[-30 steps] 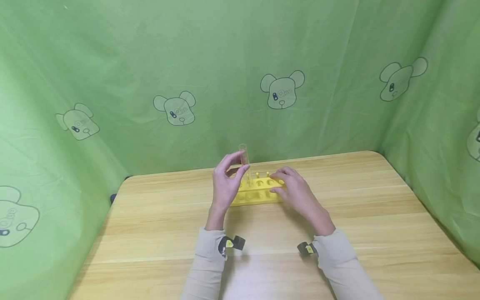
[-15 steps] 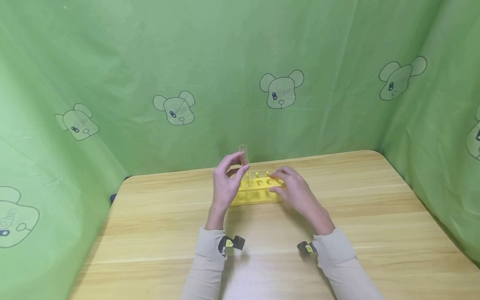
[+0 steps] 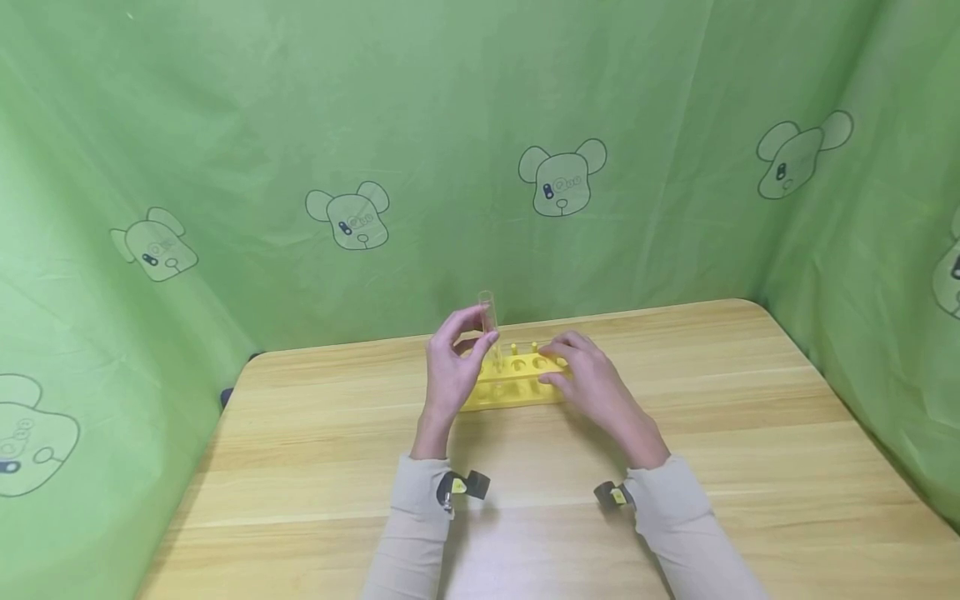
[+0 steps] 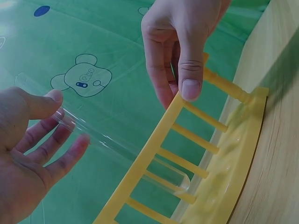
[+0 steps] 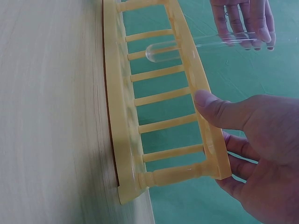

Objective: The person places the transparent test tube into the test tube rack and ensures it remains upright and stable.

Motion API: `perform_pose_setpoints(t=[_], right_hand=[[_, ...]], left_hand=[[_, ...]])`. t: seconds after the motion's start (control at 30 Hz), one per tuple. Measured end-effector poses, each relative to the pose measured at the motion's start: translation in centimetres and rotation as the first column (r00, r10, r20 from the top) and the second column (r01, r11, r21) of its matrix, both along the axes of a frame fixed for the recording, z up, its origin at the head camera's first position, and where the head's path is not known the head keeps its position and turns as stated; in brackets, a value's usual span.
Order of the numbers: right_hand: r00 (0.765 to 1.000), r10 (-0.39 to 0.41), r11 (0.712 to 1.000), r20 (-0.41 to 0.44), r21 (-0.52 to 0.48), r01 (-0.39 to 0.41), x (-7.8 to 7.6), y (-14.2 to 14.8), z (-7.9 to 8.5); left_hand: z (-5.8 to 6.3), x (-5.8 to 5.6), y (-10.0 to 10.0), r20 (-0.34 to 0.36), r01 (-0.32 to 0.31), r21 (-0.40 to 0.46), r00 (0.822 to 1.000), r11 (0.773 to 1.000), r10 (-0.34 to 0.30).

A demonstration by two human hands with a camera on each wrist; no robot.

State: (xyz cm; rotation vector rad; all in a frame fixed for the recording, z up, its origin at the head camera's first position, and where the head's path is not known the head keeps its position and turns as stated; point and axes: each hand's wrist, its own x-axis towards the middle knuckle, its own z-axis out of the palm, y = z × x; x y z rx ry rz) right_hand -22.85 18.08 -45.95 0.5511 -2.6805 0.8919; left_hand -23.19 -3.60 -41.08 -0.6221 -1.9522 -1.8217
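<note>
A clear glass test tube (image 3: pixel 488 315) stands nearly upright, its rounded bottom end through a hole in the top bar of the yellow test tube rack (image 3: pixel 517 398). My left hand (image 3: pixel 452 367) pinches the tube's upper part between thumb and fingers. In the left wrist view, the tube's rounded end (image 4: pixel 182 183) shows below the rack's top bar, above its base. My right hand (image 3: pixel 596 379) grips the right end of the rack's top bar, thumb on the near side and fingers on the far side, as the right wrist view shows.
The rack stands on a wood-grain table (image 3: pixel 315 433), near its far edge. Green curtains (image 3: pixel 450 125) with printed bear heads hang behind the table and at both sides. Short yellow pegs (image 3: pixel 514 349) rise along the rack's back.
The test tube and the left hand's fingertips have sunk very slightly toward the rack. My right hand keeps its grip on the rack's end.
</note>
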Motion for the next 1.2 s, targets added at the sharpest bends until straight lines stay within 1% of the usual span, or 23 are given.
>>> perform_pose_setpoints(t=[0.07, 0.17, 0.4, 0.5, 0.7, 1.07, 1.13, 1.2], right_hand=[[1.000, -0.001, 1.000, 0.004, -0.002, 0.001, 0.0, 0.0, 0.0], [1.000, -0.002, 1.000, 0.007, -0.005, 0.002, 0.0, 0.0, 0.0], [1.000, -0.004, 1.000, 0.010, -0.011, 0.004, 0.0, 0.0, 0.0], [1.000, -0.004, 1.000, 0.013, -0.009, 0.004, 0.0, 0.1, 0.0], [1.000, -0.003, 1.000, 0.019, -0.008, 0.004, 0.1, 0.0, 0.0], [1.000, 0.004, 1.000, 0.003, -0.006, -0.004, 0.1, 0.0, 0.0], [1.000, 0.005, 1.000, -0.002, -0.007, -0.005, 0.1, 0.0, -0.1], [1.000, 0.006, 1.000, -0.006, -0.007, -0.006, 0.1, 0.0, -0.1]], left_hand=[[0.0, 0.0, 0.0, 0.005, -0.005, -0.005, 1.000, 1.000, 0.005], [-0.2, -0.1, 0.0, 0.013, -0.006, -0.010, 1.000, 1.000, 0.006], [-2.4, -1.7, -0.1, 0.033, -0.008, -0.010, 0.999, 1.000, 0.009], [-2.8, -1.9, -0.3, 0.023, -0.005, -0.012, 1.000, 1.000, 0.005], [-2.8, -1.9, -0.5, 0.006, 0.005, -0.020, 1.000, 1.000, -0.005], [-3.0, -1.9, -0.3, 0.034, 0.004, -0.030, 0.999, 1.000, -0.003], [-2.8, -1.7, -0.2, 0.034, 0.003, -0.031, 0.999, 1.000, -0.002], [-2.1, -1.2, -0.1, 0.033, 0.005, -0.032, 0.999, 0.999, -0.004]])
